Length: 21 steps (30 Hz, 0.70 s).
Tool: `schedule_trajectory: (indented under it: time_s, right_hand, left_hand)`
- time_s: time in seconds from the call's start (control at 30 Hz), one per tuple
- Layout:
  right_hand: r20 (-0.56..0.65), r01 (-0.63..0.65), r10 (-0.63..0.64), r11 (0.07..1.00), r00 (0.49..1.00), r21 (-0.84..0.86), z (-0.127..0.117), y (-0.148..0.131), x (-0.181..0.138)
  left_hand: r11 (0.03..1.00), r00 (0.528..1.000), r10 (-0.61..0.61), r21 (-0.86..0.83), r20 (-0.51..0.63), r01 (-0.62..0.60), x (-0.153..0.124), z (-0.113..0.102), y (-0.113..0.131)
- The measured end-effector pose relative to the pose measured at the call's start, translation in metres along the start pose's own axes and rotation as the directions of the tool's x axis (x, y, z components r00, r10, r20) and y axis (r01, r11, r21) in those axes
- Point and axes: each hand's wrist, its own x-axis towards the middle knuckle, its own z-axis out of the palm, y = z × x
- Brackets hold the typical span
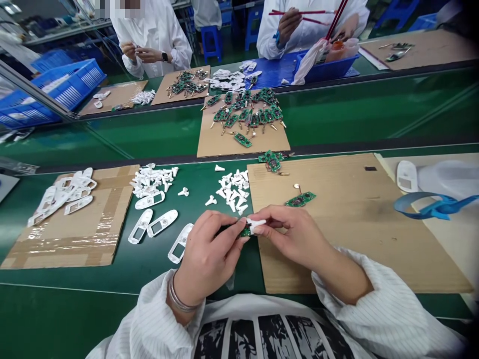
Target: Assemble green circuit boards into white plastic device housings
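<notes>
My left hand [209,249] pinches a small green circuit board [246,231] between thumb and fingers. My right hand [295,234] holds a small white plastic piece [256,225] against that board, and the fingers of both hands nearly meet there. Just left of my left hand lie white plastic casings with rectangular windows [180,243]. A heap of small white plastic pieces [234,190] sits beyond my hands. Another green circuit board with a wire and a metal disc [299,199] rests on the brown cardboard sheet [359,234] beyond my right hand.
A taped cardboard sheet [71,224] holds white casings at the left, on the green bench mat [67,309]. A blue strap [434,205] lies at the right. Across a dark divider, a cardboard sheet [243,134] bears many circuit boards. Co-workers [151,45] sit beyond, near blue crates [63,85].
</notes>
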Motion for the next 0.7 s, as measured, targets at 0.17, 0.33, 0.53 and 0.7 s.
schedule_trajectory:
  time_s: [0.17, 0.33, 0.53, 0.7]
  right_hand:
    - [0.013, 0.176, -0.176, 0.973, 0.984, -0.15, 0.001, 0.004, -0.001]
    - [0.07, 0.316, -0.31, 0.943, 0.948, -0.107, 0.002, 0.013, 0.001]
    - [0.106, 0.331, -0.321, 0.939, 0.941, -0.095, 0.01, 0.022, -0.002]
    - [0.168, 0.263, -0.234, 0.949, 0.958, -0.172, 0.031, 0.024, -0.014]
  left_hand:
    - [0.999, 0.999, -0.043, -0.007, 0.01, 0.043, 0.001, -0.001, 0.0]
    - [0.997, 0.997, -0.072, -0.037, 0.015, 0.072, 0.0, -0.001, 0.002]
    - [0.993, 0.992, -0.116, -0.033, 0.05, 0.118, -0.01, 0.001, 0.005]
    - [0.968, 0.961, -0.245, -0.017, 0.132, 0.249, -0.023, 0.007, 0.007]
